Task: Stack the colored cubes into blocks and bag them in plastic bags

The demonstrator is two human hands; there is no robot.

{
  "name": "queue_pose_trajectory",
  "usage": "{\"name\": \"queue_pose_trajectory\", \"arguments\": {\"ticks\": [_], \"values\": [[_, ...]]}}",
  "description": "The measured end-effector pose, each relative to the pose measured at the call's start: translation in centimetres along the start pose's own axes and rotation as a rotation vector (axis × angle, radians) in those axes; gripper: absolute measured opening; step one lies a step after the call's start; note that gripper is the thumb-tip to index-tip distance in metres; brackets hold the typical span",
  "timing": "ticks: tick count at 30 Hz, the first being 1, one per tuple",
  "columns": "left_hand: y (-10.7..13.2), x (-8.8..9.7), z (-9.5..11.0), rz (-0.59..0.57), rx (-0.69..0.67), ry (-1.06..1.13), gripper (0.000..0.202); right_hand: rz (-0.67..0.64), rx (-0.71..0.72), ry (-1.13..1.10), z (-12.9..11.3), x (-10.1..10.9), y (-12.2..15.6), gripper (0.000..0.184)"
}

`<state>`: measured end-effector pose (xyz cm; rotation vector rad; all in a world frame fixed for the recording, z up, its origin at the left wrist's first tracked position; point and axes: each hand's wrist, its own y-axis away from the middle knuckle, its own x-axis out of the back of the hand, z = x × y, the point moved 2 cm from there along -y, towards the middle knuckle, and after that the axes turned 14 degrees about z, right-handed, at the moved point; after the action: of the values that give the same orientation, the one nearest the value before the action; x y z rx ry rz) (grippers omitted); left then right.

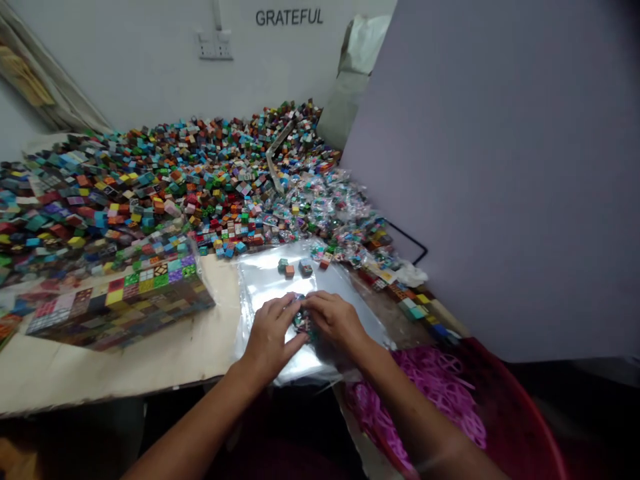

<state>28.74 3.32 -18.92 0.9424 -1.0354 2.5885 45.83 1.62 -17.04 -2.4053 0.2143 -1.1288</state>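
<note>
And I've got left hand [270,331] and right hand [334,319] pinching the packet [302,323]: light, slippery probably; best held by its edges.

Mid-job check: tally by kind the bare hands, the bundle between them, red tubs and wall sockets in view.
Bare hands, left hand and right hand: 2
Small multicoloured bundle between them: 1
Rounded red tub: 1
White square wall sockets: 2
Total: 6
The heaped multicoloured cubes are too many to count.
</note>
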Motion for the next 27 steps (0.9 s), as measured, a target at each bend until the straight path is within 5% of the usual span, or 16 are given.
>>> {"name": "queue_pose_trajectory", "arguments": {"ticks": [3,7,17,20,23,27], "values": [[0.0,0.0,0.1,-0.017,-0.032,-0.057,0.051,-0.068,-0.087,-0.151,1.7,2.0,-1.4,0.02],[-0.2,0.1,0.5,-0.048,-0.015,-0.1,0.053,0.191,-0.265,0.195,5.5,3.8,-5.0,0.021],[-0.4,0.3,0.8,-0.099,0.013,-0.169,0.052,0.153,-0.401,0.381,8.8,-0.4,-11.9,0.024],[-0.4,0.4,0.9,-0.101,0.024,-0.149,0.052,0.163,-0.429,0.322,8.2,0.8,-11.1,0.025],[-0.5,0.6,0.9,-0.126,0.058,-0.128,0.053,0.106,-0.391,0.013,5.7,2.8,-8.4,0.038],[-0.5,0.7,0.7,-0.15,0.09,-0.094,0.057,-0.334,-0.22,-0.373,0.5,3.9,-3.9,0.033]]}}
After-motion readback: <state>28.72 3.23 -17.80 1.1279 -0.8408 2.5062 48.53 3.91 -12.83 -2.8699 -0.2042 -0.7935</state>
